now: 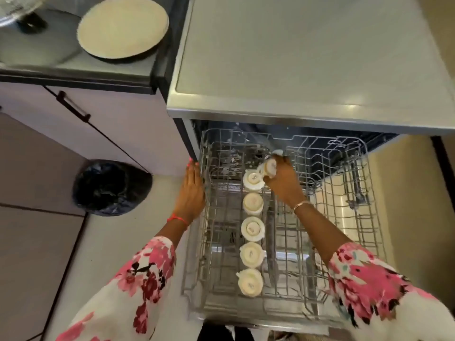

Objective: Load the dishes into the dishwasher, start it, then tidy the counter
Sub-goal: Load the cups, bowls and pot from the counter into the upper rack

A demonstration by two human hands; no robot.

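Gripping cup [270,168] in right hand [283,183] above rack [344,217]; left hand [193,190] flat, open on rim.

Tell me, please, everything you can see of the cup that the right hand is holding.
The cup is small, cream-white and glossy, ceramic by its look. It is tilted, its base with a faint printed mark turned toward the camera. The right hand grips it from the right side over the upper rack, at the far end of a row of five like cups standing upside down, close beside the nearest one. Whether they touch is unclear.
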